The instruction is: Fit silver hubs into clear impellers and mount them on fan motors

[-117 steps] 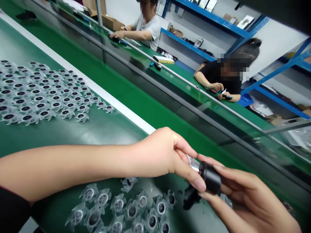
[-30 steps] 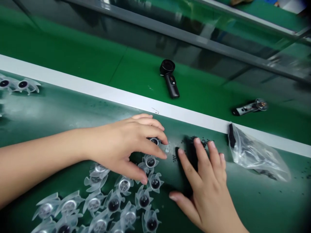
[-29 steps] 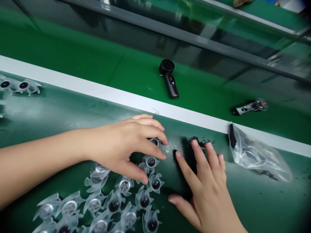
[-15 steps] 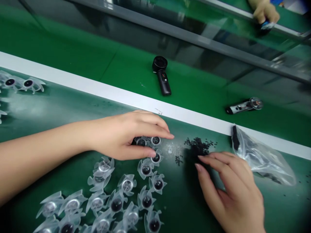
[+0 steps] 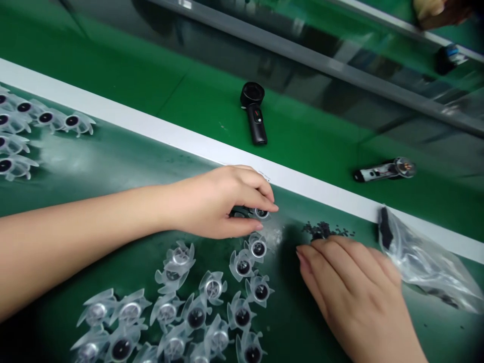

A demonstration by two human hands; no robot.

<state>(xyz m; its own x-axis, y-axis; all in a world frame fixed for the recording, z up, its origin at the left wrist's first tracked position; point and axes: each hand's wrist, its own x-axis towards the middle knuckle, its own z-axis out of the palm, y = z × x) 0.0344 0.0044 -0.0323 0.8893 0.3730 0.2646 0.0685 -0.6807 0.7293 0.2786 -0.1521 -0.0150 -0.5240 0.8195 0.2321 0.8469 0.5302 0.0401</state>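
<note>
My left hand reaches across the bench with thumb and fingers apart. A clear fan impeller shows in the gap between them; whether the hand touches it is unclear. My right hand is closed, its thumb and index finger pressed together beside a pile of small black rings. Anything in that pinch is hidden. Between the hands lies a patch of tiny clear pieces. Nearer to me are several translucent impellers, some with black centres and some with silvery hubs.
More impellers stand in rows at the far left. A clear plastic bag lies right of my right hand. Beyond the white strip are a black handheld fan and an opened one. Another person's hand is at top right.
My right hand has turned palm down and its fingers have closed by the black rings. My left thumb has moved nearer the index finger. The view has shifted left.
</note>
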